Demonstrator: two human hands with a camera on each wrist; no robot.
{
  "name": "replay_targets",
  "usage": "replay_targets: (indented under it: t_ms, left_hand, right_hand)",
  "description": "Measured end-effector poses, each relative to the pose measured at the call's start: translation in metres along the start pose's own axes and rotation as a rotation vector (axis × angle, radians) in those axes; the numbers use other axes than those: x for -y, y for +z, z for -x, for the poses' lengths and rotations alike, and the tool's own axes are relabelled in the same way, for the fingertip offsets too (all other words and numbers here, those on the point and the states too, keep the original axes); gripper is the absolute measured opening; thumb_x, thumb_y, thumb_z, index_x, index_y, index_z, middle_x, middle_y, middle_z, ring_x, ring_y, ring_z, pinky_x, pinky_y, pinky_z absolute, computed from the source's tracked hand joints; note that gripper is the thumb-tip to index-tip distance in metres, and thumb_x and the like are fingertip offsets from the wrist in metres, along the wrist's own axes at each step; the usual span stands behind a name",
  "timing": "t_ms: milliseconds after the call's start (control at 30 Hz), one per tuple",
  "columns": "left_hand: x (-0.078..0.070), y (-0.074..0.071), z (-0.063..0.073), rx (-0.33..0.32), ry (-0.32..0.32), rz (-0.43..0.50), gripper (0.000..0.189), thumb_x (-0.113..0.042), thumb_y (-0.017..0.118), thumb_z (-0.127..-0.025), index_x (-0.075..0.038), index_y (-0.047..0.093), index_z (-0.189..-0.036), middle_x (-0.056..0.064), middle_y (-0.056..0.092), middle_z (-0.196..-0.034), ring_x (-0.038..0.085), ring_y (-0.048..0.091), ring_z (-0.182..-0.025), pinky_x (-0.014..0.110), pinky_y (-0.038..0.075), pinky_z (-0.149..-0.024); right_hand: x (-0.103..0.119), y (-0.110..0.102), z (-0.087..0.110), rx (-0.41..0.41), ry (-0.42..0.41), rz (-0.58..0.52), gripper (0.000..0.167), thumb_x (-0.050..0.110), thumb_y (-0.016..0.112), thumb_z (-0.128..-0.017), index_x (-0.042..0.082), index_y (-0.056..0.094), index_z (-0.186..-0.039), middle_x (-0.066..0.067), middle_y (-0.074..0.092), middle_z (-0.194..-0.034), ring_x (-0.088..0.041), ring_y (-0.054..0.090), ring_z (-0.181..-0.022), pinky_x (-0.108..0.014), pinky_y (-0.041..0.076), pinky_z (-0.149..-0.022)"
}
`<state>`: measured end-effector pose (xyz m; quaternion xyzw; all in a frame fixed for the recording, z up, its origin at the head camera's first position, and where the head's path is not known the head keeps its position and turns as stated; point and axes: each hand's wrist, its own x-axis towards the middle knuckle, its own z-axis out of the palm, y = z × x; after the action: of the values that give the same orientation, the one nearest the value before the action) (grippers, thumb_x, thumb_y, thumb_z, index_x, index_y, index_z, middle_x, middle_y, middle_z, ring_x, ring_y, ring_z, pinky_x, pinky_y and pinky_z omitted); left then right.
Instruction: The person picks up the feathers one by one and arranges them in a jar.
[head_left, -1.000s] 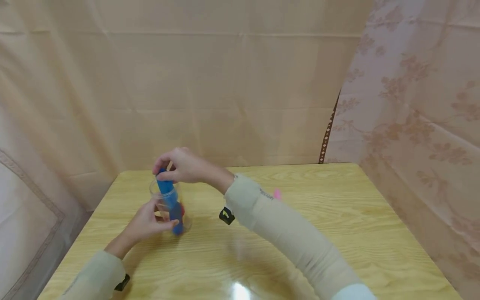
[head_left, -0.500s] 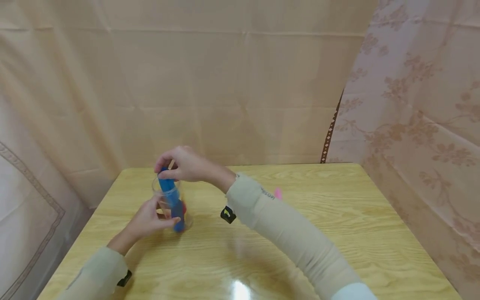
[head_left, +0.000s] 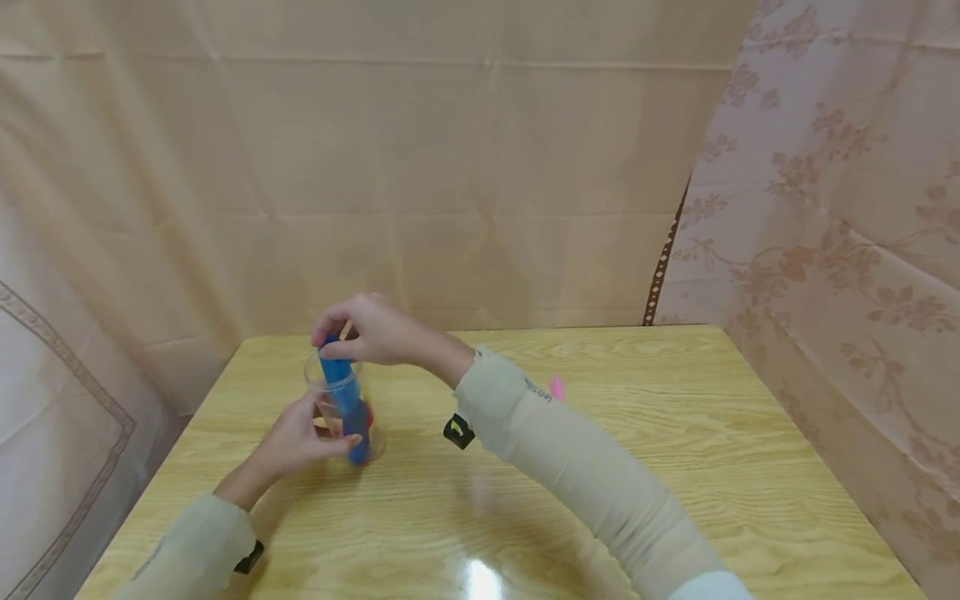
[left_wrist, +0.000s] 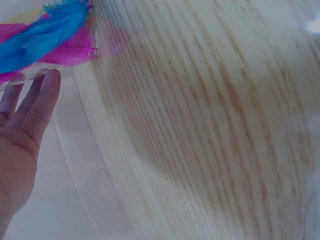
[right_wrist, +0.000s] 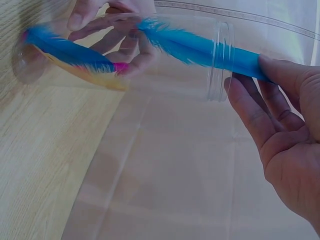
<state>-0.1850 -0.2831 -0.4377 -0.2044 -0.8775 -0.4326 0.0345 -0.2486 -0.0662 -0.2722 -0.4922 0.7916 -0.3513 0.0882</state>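
My left hand grips a clear plastic jar at the table's left side, thumb on one side and fingers on the other. A threaded rim rings its open mouth. Over that mouth my right hand pinches one end of a blue feather, whose fluffy part reaches down inside the jar. Deeper in lie another blue feather and a yellow feather. The left wrist view shows pink feathers beside a blue one in the jar. A red patch also shows through the wall in the head view.
A small pink thing lies on the wooden table, partly behind the right sleeve. Beige curtains hang behind the table, and a flowered curtain is on the right.
The head view has shifted slightly. Both hands keep nearly the same place at the jar, with the blue feather still pinched at its mouth.
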Motion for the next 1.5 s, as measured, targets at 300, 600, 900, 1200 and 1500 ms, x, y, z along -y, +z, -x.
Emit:
replay_targets:
  t_ms: [300,600,900,1200,1500]
  left_hand:
    - [0.002,0.003,-0.001,-0.005,0.015,0.025,0.077,-0.014,0.089,-0.078,-0.008,0.044,-0.139,0.013,0.063,-0.111,0.027,0.066,-0.085,0.028,0.060,-0.071]
    - [0.001,0.003,0.000,-0.006,0.022,0.034,0.079,-0.012,0.089,-0.077,-0.004,0.043,-0.141,0.016,0.063,-0.117,0.035,0.068,-0.089,0.027,0.060,-0.072]
    - [0.000,0.003,0.000,-0.005,0.022,0.022,0.079,-0.013,0.090,-0.077,-0.006,0.044,-0.141,0.015,0.064,-0.115,0.035,0.068,-0.089,0.027,0.060,-0.072]
    - [0.000,0.003,-0.001,0.004,0.010,0.028,0.079,-0.014,0.090,-0.078,-0.005,0.044,-0.141,0.015,0.063,-0.115,0.037,0.068,-0.090,0.027,0.060,-0.072]
    - [-0.003,0.001,0.000,0.001,-0.010,0.013,0.076,-0.014,0.089,-0.078,-0.011,0.045,-0.139,0.014,0.062,-0.115,0.029,0.067,-0.092,0.028,0.060,-0.073]
  right_hand:
    - [0.000,0.001,0.002,-0.018,0.005,-0.024,0.018,0.015,0.072,-0.095,0.005,0.071,-0.110,0.002,0.071,-0.098,-0.005,0.067,-0.089,-0.012,0.052,-0.078]
    - [0.000,0.002,0.001,-0.018,0.004,-0.005,0.018,0.015,0.073,-0.095,0.006,0.071,-0.111,0.002,0.072,-0.101,-0.001,0.066,-0.090,-0.012,0.051,-0.080]
    - [-0.001,0.003,0.002,-0.018,-0.007,-0.007,0.019,0.014,0.073,-0.095,0.005,0.071,-0.112,0.000,0.072,-0.101,-0.007,0.067,-0.092,-0.012,0.051,-0.081]
    - [-0.005,0.001,0.006,-0.020,-0.026,-0.027,0.020,0.014,0.073,-0.095,0.004,0.071,-0.113,0.001,0.072,-0.102,-0.001,0.065,-0.090,-0.013,0.051,-0.084]
    - [-0.016,-0.018,0.024,-0.032,0.016,-0.006,0.024,0.014,0.074,-0.095,0.004,0.070,-0.116,-0.003,0.072,-0.107,-0.008,0.067,-0.095,-0.017,0.052,-0.086]
